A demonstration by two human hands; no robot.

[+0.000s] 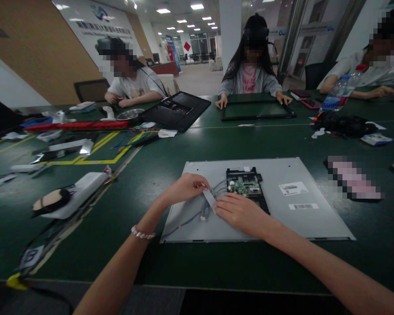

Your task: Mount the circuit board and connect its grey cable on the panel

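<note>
A large grey metal display panel [282, 223] lies flat on the table, its back facing up, with a green circuit board [246, 188] in a black frame on it. Thin grey cables [197, 214] run from the board across the panel's left half. Over the cables stretches a short, pale strip of tape [209, 199]. My left hand [190, 186] pinches its upper end between thumb and fingers. At the lower end are the closed fingers of my right hand [243, 213], beside the board; its thumb is hidden.
Across the table a person holds a black bezel frame [259, 117]; two other people sit nearby. A black back cover [177, 111] lies at the far left. Left of the panel is a white device [75, 197]. A phone [354, 179] and a bottle [336, 94] are at the right.
</note>
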